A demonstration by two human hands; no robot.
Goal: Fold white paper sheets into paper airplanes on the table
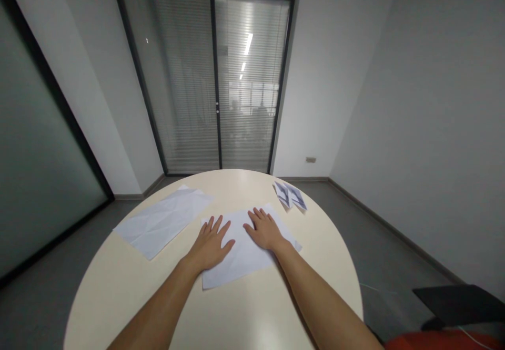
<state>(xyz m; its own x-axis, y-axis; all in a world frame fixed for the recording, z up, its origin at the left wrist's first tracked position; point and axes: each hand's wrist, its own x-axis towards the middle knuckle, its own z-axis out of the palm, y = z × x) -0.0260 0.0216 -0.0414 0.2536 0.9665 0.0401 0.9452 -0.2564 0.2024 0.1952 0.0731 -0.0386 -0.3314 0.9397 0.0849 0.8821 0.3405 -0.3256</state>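
A white sheet of paper lies in the middle of the round cream table. Flat on its left part rests my left hand, fingers spread, palm down. My right hand lies on the upper right part of the same sheet, also palm down with its fingers apart. Neither hand grips anything. A second white sheet, creased, lies at the table's left side. At the back right stands a small folded paper piece with dark printed areas.
Beyond the table is a dark-framed glass door with blinds. A wall socket sits low on the back wall. Near the lower right corner are a black flat object and something red beside the table.
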